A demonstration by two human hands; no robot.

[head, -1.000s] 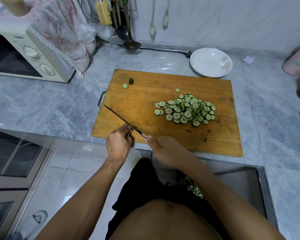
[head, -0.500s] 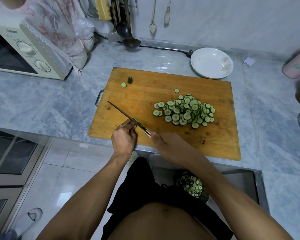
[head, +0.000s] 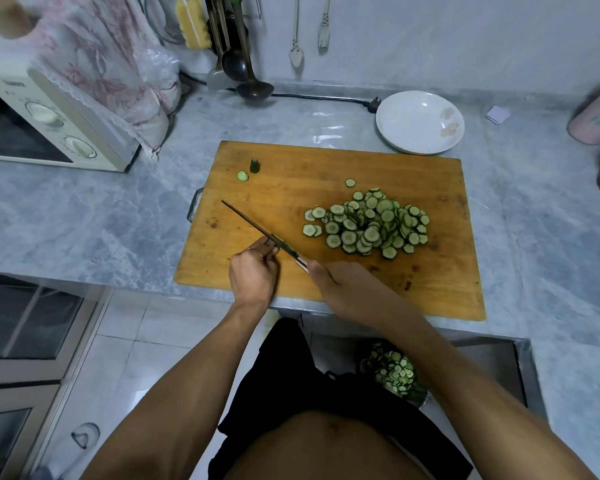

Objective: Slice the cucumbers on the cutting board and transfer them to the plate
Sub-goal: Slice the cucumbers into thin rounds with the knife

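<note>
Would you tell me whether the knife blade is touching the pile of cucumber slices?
Apart. The head view shows bare board between the knife blade and the pile of cucumber slices.

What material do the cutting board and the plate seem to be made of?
The cutting board looks like wood with a worn orange-brown finish: visible grain and dark stains. The plate looks like glazed white ceramic, smooth and shiny, though it could be melamine.

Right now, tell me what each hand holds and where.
Right hand grips the knife by its handle; left hand pinches cucumber bits stuck to the blade near the handle.
</note>
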